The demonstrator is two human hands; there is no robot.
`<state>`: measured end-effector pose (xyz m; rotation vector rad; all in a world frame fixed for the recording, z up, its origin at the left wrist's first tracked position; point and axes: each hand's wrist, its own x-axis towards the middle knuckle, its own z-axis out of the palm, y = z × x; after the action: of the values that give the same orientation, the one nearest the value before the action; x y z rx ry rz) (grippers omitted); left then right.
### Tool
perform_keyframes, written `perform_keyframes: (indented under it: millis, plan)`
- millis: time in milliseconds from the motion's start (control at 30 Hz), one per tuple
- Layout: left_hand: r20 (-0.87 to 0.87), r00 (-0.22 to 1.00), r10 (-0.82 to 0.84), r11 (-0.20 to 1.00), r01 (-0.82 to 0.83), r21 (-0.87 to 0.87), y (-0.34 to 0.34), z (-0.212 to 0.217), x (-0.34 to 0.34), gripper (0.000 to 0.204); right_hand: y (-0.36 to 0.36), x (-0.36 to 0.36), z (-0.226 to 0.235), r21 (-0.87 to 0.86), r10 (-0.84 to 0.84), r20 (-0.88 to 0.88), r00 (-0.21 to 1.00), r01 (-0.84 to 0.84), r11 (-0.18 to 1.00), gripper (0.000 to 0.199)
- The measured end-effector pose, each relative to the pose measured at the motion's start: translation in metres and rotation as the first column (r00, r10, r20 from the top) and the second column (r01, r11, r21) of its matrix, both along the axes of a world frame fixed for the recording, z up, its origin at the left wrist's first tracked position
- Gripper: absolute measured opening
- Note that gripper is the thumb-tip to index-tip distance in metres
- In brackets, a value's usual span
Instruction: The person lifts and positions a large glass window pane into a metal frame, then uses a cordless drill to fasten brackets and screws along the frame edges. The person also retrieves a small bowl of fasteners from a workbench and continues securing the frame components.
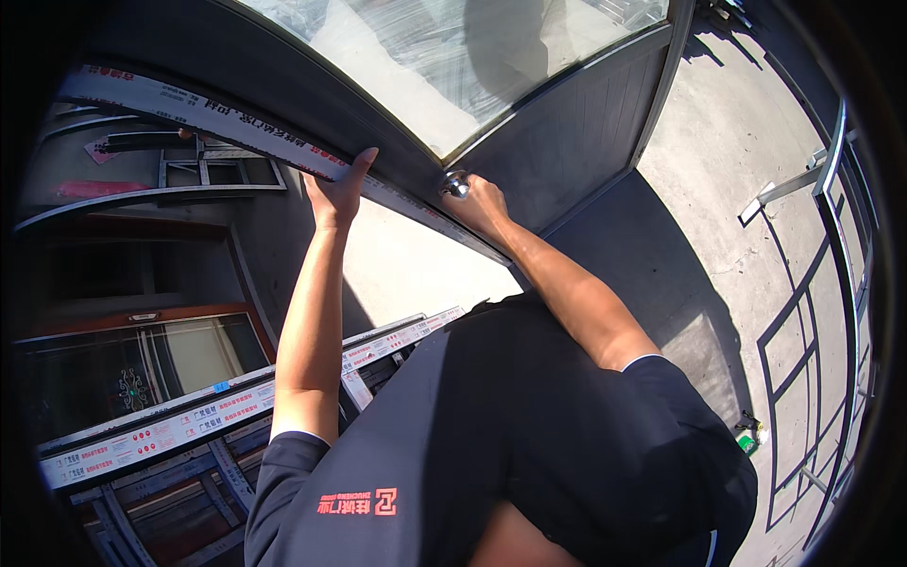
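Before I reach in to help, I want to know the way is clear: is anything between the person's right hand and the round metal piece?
Nothing visible: the right hand touches the round metal piece. The left hand is off to the left, gripping the white film-covered edge, out of the way.

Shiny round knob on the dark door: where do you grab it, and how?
Grip the knob around its curved sides, probably from the near right, as the right hand does: it is round and seems to stick out from the dark door.
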<state>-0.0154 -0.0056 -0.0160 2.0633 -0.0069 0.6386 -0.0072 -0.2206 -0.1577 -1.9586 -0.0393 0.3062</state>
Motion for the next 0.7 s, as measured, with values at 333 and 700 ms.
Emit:
perform_keyframes:
  millis: [333,700]
  plan:
    - [-0.083,0.993,0.087,0.995,-0.082,0.065,-0.002,-0.004,-0.003,0.096,0.004,-0.002,0.001,-0.063,-0.066,0.101,0.993,0.073,0.995,0.043]
    - [0.029,1.000,0.007,0.995,-0.010,0.099,0.005,-0.012,0.002,0.085,0.005,0.003,-0.018,0.111,-0.063,0.076,0.995,0.054,0.992,0.043]
